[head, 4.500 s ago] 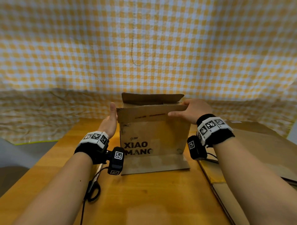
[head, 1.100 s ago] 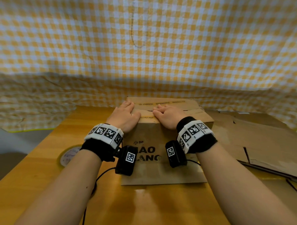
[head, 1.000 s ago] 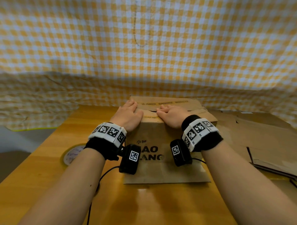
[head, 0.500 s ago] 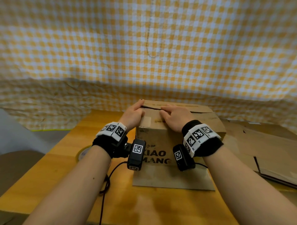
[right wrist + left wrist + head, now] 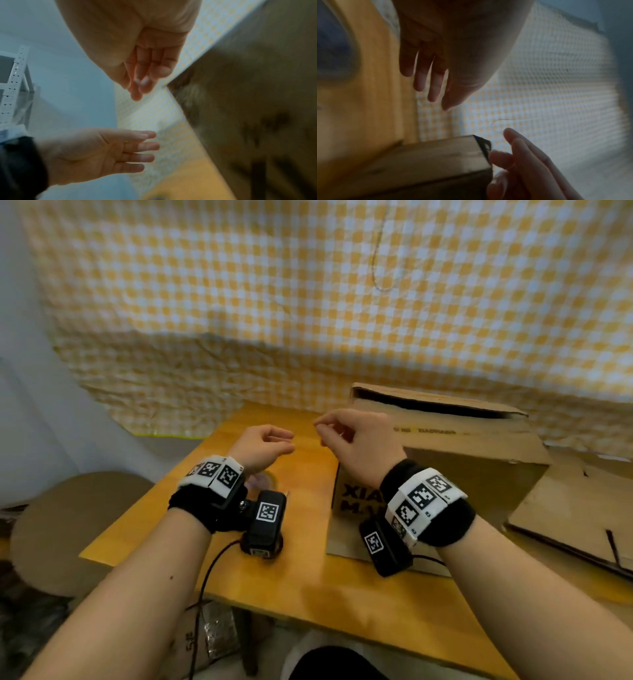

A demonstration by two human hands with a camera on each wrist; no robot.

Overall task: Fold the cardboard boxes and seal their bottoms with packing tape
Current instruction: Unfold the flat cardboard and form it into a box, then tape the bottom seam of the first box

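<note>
A brown cardboard box printed "XIAO MANG" stands on the wooden table, right of centre. Its top flaps are folded over, with a dark gap under the far flap. Neither hand touches it. My left hand hovers over the table to the box's left, fingers loosely curled and holding nothing. Beside the box's near left top corner my right hand hangs relaxed and empty. The wrist views show both hands, left hand and right hand, with nearly straight fingers. A tape roll lies mostly hidden under my left wrist.
Flattened cardboard sheets lie at the table's right end. A round brown stool stands off the table's left edge. A yellow checked cloth hangs behind. A black cable runs from the left wrist camera over the table's front edge.
Both hands have lifted off the box's top flaps and moved left, away from it. A gap has appeared under the far flap. The head view has swung left.
</note>
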